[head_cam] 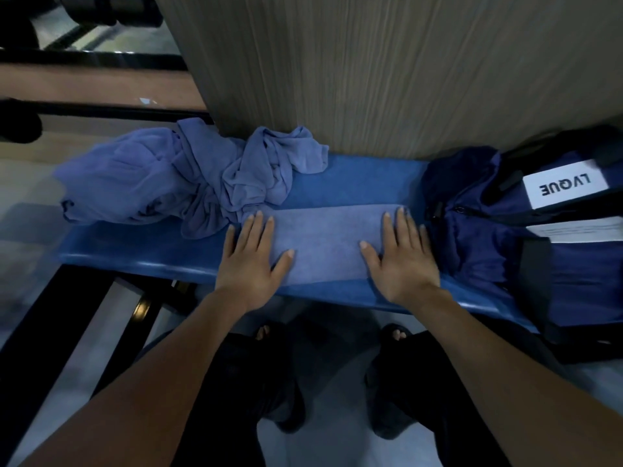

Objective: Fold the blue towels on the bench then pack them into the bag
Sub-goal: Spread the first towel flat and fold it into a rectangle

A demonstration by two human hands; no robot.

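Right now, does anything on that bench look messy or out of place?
Yes: a crumpled heap of unfolded blue towels sprawls over the bench's left end, part hanging past its edge. The folded towel under both hands lies flat and neat beside the bag.

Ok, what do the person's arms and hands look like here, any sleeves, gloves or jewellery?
Both arms are bare from the frame edge to the wrist: no sleeves show. The left hand and right hand wear no gloves, and no rings, watch or bracelets can be seen. The fingernails are short and unpainted. Below, the person wears dark trousers and dark open-toed sandals.
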